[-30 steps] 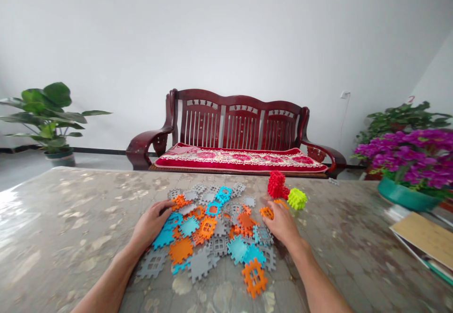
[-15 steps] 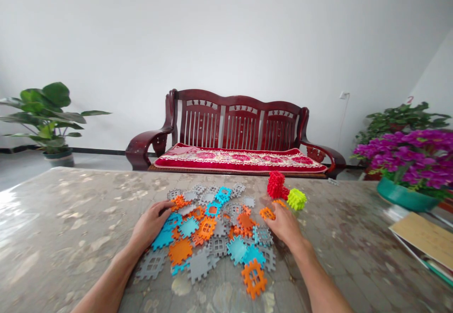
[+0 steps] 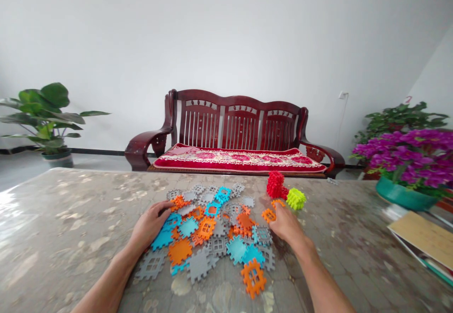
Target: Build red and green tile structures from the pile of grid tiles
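Waffle tiles [image 3: 180,251] heaped between our 2 hands on the table [image 3: 71,209]
Our left hand [image 3: 150,226] lies half-curled on the heap's left side, over blue tiles; our right hand [image 3: 286,223] curls at its right edge, beside a small orange tile [image 3: 269,215]. We cannot tell whether either grips anything. A red block [image 3: 275,185] and green block [image 3: 296,199] sit just beyond.

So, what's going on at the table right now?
A person has both hands at a loose spread of plastic tiles on a table. The left hand rests on the pile's blue tiles. The right hand is by an orange tile, near a red cluster and a lime cube.
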Demonstrator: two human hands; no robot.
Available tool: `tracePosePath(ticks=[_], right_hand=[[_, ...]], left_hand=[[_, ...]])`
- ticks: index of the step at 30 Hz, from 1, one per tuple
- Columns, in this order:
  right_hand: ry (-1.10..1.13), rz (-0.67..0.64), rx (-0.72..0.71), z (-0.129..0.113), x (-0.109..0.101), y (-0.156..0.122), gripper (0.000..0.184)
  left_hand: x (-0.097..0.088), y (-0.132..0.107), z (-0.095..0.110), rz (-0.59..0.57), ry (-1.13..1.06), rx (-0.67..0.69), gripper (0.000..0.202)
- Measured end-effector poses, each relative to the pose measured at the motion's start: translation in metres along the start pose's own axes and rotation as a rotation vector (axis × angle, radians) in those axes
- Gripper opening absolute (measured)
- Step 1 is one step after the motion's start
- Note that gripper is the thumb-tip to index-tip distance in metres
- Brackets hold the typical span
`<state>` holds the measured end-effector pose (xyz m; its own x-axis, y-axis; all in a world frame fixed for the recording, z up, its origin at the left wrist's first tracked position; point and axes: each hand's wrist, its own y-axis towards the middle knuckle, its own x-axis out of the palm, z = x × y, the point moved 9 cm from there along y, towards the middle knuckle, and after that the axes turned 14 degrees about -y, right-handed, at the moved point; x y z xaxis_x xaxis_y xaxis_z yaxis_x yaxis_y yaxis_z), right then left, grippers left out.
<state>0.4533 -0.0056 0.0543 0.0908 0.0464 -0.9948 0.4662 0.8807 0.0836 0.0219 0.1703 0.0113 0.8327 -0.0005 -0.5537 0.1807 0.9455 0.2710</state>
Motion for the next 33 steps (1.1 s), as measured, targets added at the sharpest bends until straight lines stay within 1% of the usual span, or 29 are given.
tracePosePath(ticks=[2,4,8,10,12,20,29,33], right_hand=[[0.044,0.046,-0.008,0.005,-0.001,0.004,0.039],[0.098,0.1,0.012,0.014,-0.004,0.009,0.041],[0.163,0.219,0.141,0.043,-0.014,0.015,0.052],[0.166,0.242,0.192,0.053,-0.015,0.016,0.053],[0.158,0.24,0.222,0.059,-0.013,0.017,0.054],[0.123,0.193,0.208,0.055,0.0,0.026,0.051],[0.062,0.108,0.218,0.052,0.009,0.025,0.06],[0.025,0.097,0.227,0.051,0.011,0.024,0.058]], left_hand=[[0.0,0.0,-0.001,0.002,-0.007,-0.003,0.041],[0.001,0.0,-0.002,0.0,-0.011,-0.009,0.042],[0.001,0.0,-0.002,-0.005,-0.009,-0.011,0.043],[0.001,0.0,-0.001,-0.005,-0.004,-0.008,0.044],[0.002,0.0,-0.001,-0.008,-0.001,-0.009,0.045],[0.0,0.0,-0.001,0.002,0.0,0.009,0.042],[0.002,0.0,0.001,-0.018,0.005,0.0,0.044],[0.002,-0.001,0.003,-0.025,0.013,-0.007,0.045]])
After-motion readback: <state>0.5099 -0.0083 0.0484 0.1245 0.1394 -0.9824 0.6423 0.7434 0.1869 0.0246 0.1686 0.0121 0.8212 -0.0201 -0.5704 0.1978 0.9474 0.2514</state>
